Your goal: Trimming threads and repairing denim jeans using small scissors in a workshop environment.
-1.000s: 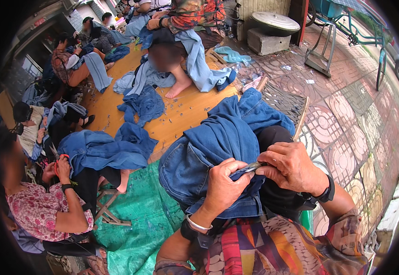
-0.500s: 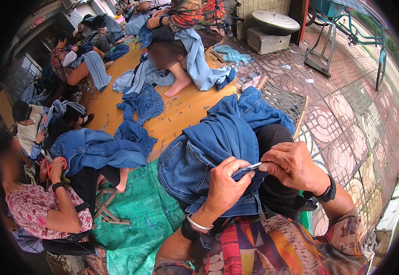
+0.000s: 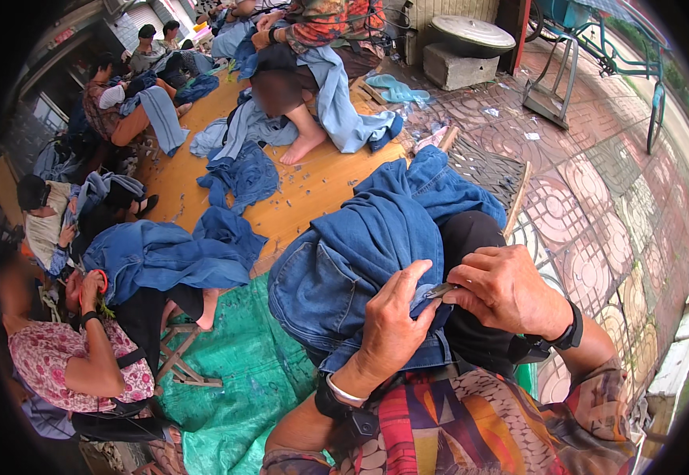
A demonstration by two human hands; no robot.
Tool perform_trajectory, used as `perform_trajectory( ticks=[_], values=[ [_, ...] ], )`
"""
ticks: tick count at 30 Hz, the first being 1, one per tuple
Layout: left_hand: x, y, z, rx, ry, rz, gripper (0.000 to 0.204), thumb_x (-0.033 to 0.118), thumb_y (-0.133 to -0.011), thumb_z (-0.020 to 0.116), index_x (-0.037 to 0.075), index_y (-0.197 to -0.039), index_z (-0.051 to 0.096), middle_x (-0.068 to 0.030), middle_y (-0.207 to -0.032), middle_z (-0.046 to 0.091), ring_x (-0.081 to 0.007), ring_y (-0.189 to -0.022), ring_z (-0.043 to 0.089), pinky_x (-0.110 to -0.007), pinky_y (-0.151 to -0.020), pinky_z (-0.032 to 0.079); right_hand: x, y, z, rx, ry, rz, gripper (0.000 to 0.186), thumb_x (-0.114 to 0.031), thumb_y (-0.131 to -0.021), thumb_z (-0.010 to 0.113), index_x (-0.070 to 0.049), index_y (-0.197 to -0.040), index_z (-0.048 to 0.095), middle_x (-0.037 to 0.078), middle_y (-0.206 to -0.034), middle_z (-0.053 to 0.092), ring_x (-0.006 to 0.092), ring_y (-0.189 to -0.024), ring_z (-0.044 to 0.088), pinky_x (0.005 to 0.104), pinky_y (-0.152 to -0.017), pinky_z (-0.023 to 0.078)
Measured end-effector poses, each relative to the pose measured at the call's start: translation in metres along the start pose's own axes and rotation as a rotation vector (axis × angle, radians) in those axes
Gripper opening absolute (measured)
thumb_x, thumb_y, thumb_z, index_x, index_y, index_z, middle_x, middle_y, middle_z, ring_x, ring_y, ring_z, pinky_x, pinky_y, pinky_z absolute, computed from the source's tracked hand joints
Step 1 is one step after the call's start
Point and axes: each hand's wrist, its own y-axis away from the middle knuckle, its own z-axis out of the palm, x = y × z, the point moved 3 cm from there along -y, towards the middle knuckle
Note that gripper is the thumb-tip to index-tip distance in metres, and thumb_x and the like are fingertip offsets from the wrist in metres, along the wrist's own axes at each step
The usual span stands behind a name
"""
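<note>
A dark blue denim garment (image 3: pixel 356 245) is bunched across my lap and over my dark-trousered leg. My left hand (image 3: pixel 394 321) holds a folded edge of it, with the index finger raised and the thumb low on the cloth. My right hand (image 3: pixel 499 289) pinches a small metal tool (image 3: pixel 440 290), which looks like snips or a blade, at that same edge beside my left fingertips. The tool's exact shape is mostly hidden by my fingers.
Co-workers with jeans sit along a yellow board (image 3: pixel 305 198) littered with scraps. At left, a person (image 3: pixel 91 356) holds orange-handled scissors (image 3: pixel 100 289). A green tarp (image 3: pixel 234 372) lies below. A lidded pot (image 3: pixel 471 36) on a block and a tricycle (image 3: pixel 614 55) stand on patterned paving (image 3: pixel 582 198).
My left index finger has lifted and the left hand has shifted slightly around the cloth edge. The tool between my fingers sits at a slightly different angle. The garment stays in my lap.
</note>
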Motion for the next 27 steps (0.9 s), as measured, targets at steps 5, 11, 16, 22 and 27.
perform_trajectory(
  ticks=[5,11,16,22,27],
  values=[
    [-0.002,0.0,0.002,0.003,-0.009,0.058,0.053,0.002,-0.069,0.078,0.002,-0.118,0.058,-0.0077,-0.085,0.059,-0.0152,-0.062,0.047,-0.03,-0.062,0.047,-0.008,-0.003,-0.002,-0.029,0.136,-0.047,0.019,-0.021,-0.079,0.068,-0.005,-0.078,0.058,0.008,-0.067,0.054,0.0267,-0.065,0.06,0.0383,-0.053,0.045],
    [0.002,0.0,-0.001,-0.095,-0.014,-0.043,0.049,-0.001,-0.073,0.073,0.0,-0.118,0.053,-0.0185,-0.106,0.063,-0.0348,-0.094,0.064,-0.038,-0.077,0.052,-0.006,-0.008,-0.004,-0.059,0.117,-0.087,0.017,-0.019,-0.078,0.068,-0.006,-0.076,0.057,0.008,-0.067,0.054,0.0268,-0.064,0.06,0.0383,-0.052,0.045],
    [-0.001,0.0,-0.002,-0.082,0.039,-0.085,0.053,-0.001,-0.072,0.075,0.003,-0.119,0.053,-0.0154,-0.106,0.064,-0.0282,-0.083,0.064,-0.034,-0.071,0.052,0.002,-0.006,-0.006,-0.035,0.004,-0.072,0.017,-0.017,-0.075,0.07,-0.006,-0.076,0.057,0.009,-0.067,0.055,0.0279,-0.066,0.061,0.0393,-0.053,0.045],
    [-0.003,0.001,-0.003,-0.084,0.022,-0.073,0.053,-0.001,-0.071,0.075,0.004,-0.12,0.054,-0.0142,-0.104,0.064,-0.0254,-0.073,0.06,-0.033,-0.067,0.051,0.0,-0.008,-0.005,-0.029,-0.013,-0.052,0.015,-0.014,-0.075,0.07,-0.006,-0.076,0.057,0.01,-0.066,0.054,0.0295,-0.065,0.06,0.0402,-0.054,0.045],
    [-0.005,0.001,0.0,-0.052,0.022,-0.034,0.054,0.001,-0.069,0.077,0.003,-0.119,0.056,-0.0094,-0.087,0.055,-0.0201,-0.068,0.053,-0.03,-0.064,0.048,-0.001,-0.009,-0.002,-0.032,0.024,-0.082,0.018,-0.017,-0.076,0.069,-0.005,-0.075,0.056,0.009,-0.065,0.053,0.0297,-0.063,0.059,0.0401,-0.053,0.044]
  ],
)
